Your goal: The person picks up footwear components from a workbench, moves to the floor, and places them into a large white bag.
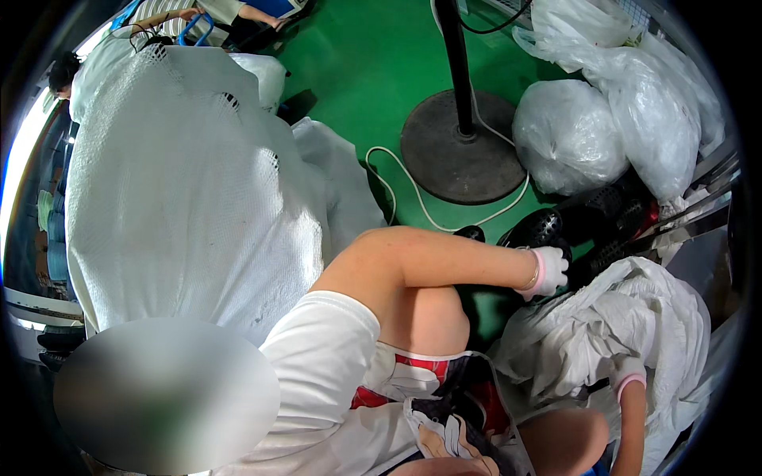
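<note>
My left hand (550, 272), in a white glove with a pink cuff, is stretched out to the right beside black perforated shoes (533, 230). Its fingers are curled, and what they hold, if anything, is hidden. Lower right, my right hand (627, 371), gloved the same way, rests against a crumpled white sack (583, 329). Those fingers look bent inward. A small dark thing shows beside them, too unclear to name. The sack bulges in loose folds next to my knee.
A large white woven sack (182, 190) fills the left. Ahead, a black pole stands on a round base (444, 174), with a white cable (421, 210) looping over the green floor. Filled clear plastic bags (567, 135) lie at upper right. Other people are partly visible at upper left.
</note>
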The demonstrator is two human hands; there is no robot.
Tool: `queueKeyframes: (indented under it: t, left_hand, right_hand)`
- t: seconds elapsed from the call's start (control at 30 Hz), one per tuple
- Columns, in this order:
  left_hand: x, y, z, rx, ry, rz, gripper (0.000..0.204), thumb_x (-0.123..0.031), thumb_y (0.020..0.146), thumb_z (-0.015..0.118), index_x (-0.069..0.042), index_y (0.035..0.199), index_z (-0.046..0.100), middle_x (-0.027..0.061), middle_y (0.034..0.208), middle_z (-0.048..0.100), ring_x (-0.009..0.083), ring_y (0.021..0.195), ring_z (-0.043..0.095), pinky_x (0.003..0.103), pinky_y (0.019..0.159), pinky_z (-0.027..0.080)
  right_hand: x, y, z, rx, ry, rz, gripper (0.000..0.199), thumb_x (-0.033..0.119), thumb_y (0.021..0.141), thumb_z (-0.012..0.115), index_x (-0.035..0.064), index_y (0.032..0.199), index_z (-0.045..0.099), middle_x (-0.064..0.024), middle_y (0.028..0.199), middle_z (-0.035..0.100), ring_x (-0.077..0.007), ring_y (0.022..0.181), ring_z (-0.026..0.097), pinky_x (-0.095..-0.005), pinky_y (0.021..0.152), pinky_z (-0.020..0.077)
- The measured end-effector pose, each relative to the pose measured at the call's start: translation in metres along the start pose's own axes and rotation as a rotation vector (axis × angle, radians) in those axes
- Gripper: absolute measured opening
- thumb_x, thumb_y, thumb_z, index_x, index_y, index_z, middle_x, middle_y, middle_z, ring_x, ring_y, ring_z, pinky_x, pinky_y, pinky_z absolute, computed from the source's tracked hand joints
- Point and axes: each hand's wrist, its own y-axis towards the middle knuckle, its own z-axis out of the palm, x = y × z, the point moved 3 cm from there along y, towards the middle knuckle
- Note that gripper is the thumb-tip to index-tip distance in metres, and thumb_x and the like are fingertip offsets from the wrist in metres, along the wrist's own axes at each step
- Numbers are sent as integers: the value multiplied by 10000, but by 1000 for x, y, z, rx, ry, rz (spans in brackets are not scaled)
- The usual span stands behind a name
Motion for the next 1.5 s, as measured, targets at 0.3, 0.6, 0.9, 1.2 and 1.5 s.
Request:
queueKeyframes:
  t: [0.3,0.6,0.9,1.2,1.5]
  left_hand:
    - [-12,81,-102,-91,-555,-81,367,-364,861,532,-73,1058,636,179,983,655,339,952,613,409,848,481]
    - [-56,142,-108,-346,-773,-421,872,-493,694,695,-27,1347,352,361,1201,474,464,1066,537,432,936,445]
    - [-47,181,-52,-824,-977,-472,499,-116,782,535,-22,1271,492,254,1085,596,338,1033,586,371,905,452]
    - [-6,94,-168,-1273,-1542,-24,336,-92,869,585,73,1161,596,83,1093,637,126,970,587,234,838,465]
    - [5,59,-181,-1370,-1767,-64,375,-71,863,450,68,1196,553,110,1087,624,155,970,580,278,874,461]
  right_hand:
    - [-110,48,79,-153,-34,129,393,308,900,494,10,1109,644,-191,1147,623,-359,1099,571,-402,930,446]
    - [-34,5,24,-285,1622,-328,538,266,924,529,21,1382,390,-57,1219,520,-102,1049,504,-248,894,416]
    - [-40,10,13,-130,1424,-368,224,224,932,472,34,900,587,-13,831,568,-79,715,461,-218,676,390]
    - [-154,25,-15,-557,783,238,369,320,919,465,27,1092,607,-103,1013,628,-216,929,577,-309,840,449]
    - [-181,-68,-129,-1129,876,196,422,368,926,454,20,1123,589,-159,1057,620,-227,1001,579,-309,877,442]
